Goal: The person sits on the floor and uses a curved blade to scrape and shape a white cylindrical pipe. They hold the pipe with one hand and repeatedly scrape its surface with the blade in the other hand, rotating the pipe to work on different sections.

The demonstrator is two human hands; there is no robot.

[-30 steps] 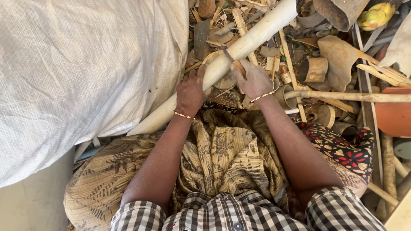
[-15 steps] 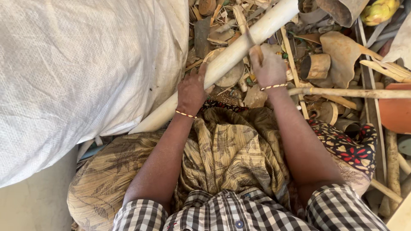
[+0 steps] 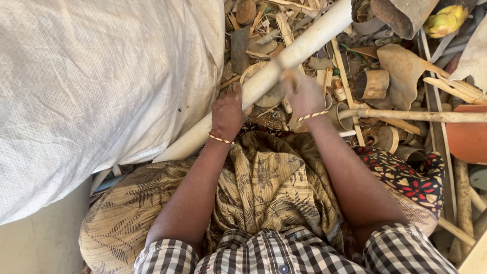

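2 hands | left hand (image 3: 227,112) grip wraps pale pole (image 3: 284,58) | right hand (image 3: 303,93) grip clenched, blurred

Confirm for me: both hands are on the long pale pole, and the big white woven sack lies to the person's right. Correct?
Not quite. The head view shows the white woven sack on the person's left, not right. The rest stands: left hand and right hand are both on the long pale pole.
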